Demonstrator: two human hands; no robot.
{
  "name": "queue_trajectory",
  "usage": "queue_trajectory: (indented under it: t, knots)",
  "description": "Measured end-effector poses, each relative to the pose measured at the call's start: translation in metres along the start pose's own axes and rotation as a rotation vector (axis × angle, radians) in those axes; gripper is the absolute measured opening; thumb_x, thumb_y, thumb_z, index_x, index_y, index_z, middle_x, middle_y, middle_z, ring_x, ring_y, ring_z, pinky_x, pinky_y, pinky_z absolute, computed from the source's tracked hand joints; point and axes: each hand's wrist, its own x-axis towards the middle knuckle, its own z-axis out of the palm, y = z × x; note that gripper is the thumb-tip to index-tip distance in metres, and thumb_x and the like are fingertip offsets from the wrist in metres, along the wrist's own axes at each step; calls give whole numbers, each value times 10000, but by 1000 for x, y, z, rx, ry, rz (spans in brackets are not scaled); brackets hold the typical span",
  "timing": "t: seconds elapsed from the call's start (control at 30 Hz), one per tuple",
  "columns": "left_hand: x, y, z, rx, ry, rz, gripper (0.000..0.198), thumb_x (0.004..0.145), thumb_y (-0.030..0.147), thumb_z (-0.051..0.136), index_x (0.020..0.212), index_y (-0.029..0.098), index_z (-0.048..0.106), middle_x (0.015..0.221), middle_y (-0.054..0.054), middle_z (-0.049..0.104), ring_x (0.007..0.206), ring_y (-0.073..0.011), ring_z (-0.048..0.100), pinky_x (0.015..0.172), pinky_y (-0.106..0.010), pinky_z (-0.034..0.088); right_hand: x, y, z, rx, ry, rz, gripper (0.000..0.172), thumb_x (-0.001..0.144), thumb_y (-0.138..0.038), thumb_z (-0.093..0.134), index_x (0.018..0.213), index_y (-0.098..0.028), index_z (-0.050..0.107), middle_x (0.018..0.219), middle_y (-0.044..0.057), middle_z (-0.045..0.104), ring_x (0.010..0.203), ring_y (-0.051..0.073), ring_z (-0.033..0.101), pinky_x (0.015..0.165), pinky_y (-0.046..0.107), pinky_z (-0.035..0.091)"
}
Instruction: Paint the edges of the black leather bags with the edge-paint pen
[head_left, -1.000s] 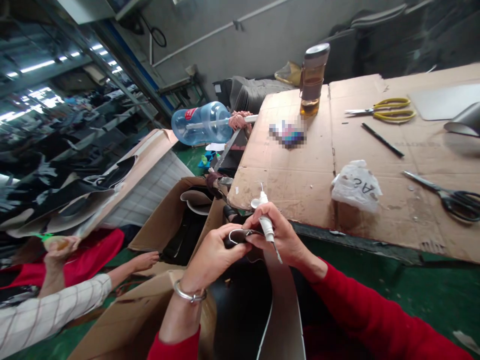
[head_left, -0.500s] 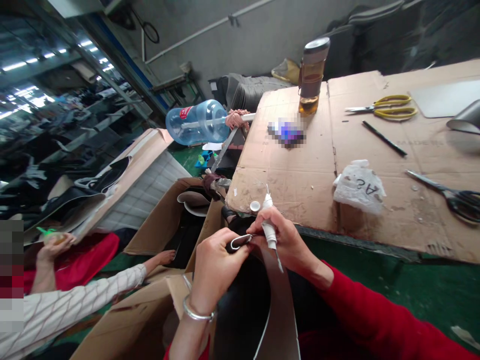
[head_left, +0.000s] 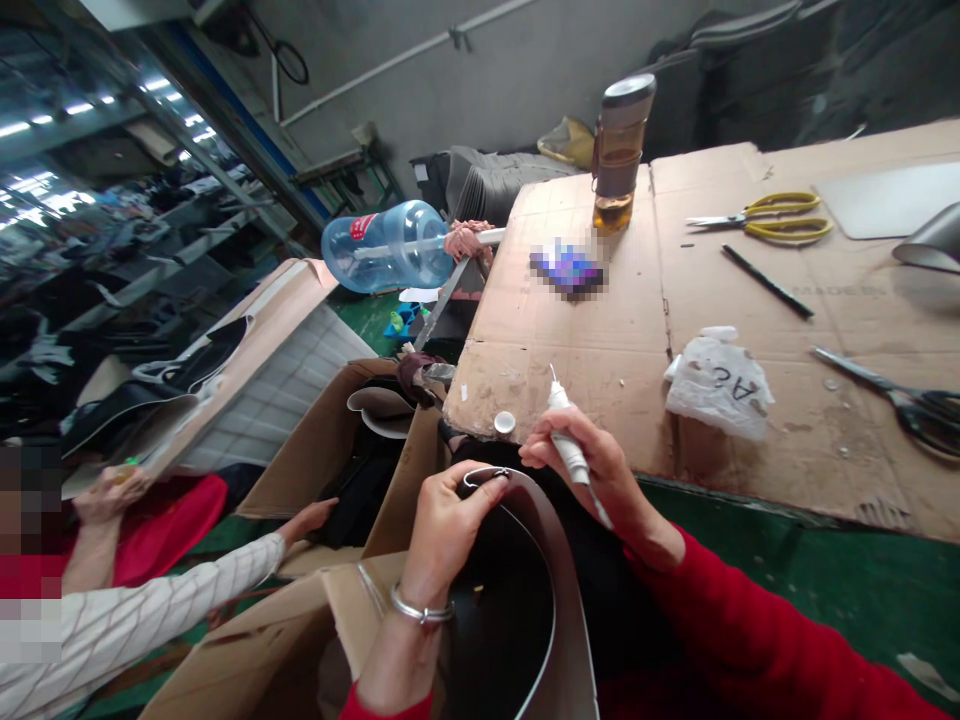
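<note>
My left hand (head_left: pixel 448 530), with a silver bangle at the wrist, pinches the curled end of a dark brown strip (head_left: pixel 564 570) with a pale edge. From there the strip bends round and hangs down over my lap. In my right hand (head_left: pixel 619 480) is a slim white tool (head_left: pixel 568 440) with a thin point at its upper end and a narrow metal-looking piece at its lower end. That tool is apart from the strip, just to its right. A small white round cap (head_left: pixel 505 422) lies on the table edge near both hands.
Cardboard covers the table (head_left: pixel 570 345). On it are a drink bottle (head_left: pixel 621 150), yellow-handled scissors (head_left: pixel 780 217), black-handled scissors (head_left: pixel 911 400), a black stick (head_left: pixel 766 280) and a plastic bag (head_left: pixel 720 385). Cardboard boxes (head_left: pixel 315 435) stand left; co-workers' arms (head_left: pixel 172 600) reach there.
My right hand has moved right with the white tool, away from my left hand and the strip. The strip's curled end now shows more openly in my left fingers.
</note>
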Motion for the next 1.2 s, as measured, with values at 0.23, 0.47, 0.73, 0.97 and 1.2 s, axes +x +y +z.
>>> queue_trajectory:
  t: [0.23, 0.47, 0.73, 0.97, 1.2]
  knots:
    - [33, -13, 3, -217, -62, -106, 209, 713, 326, 839, 799, 142, 792, 769, -46, 763, 725, -179, 643, 714, -268, 483, 21, -6, -29, -179, 19, 10, 402, 971, -452, 668, 1306, -232, 698, 958, 56, 764, 748, 183, 695, 677, 280, 553]
    - [40, -19, 6, -160, -100, -117, 203, 732, 323, 810, 791, 133, 768, 754, -54, 753, 709, -183, 630, 711, -286, 475, 31, 8, -10, -265, 138, 29, 186, 932, -376, 727, 916, -191, 740, 825, 19, 723, 689, 156, 657, 625, 251, 505]
    - [46, -30, 2, -206, -134, -124, 188, 723, 309, 812, 801, 146, 762, 756, -44, 737, 727, -189, 633, 739, -293, 473, 28, 12, -9, -344, 72, 18, 167, 972, -336, 687, 939, -182, 742, 851, 32, 747, 708, 149, 669, 631, 234, 504]
    - [49, -28, 7, -204, -119, -122, 172, 747, 317, 805, 792, 158, 759, 745, -25, 729, 712, -176, 616, 720, -275, 464, 28, 12, -8, -389, 60, -8, 136, 983, -321, 681, 967, -202, 745, 899, 31, 764, 749, 158, 704, 665, 234, 534]
    - [55, -31, 6, -196, -123, -113, 170, 751, 313, 803, 808, 155, 782, 782, -33, 750, 756, -190, 639, 737, -276, 474, 30, 12, -8, -443, -20, 38, 115, 969, -331, 705, 1008, -229, 739, 905, 27, 766, 771, 179, 712, 675, 271, 531]
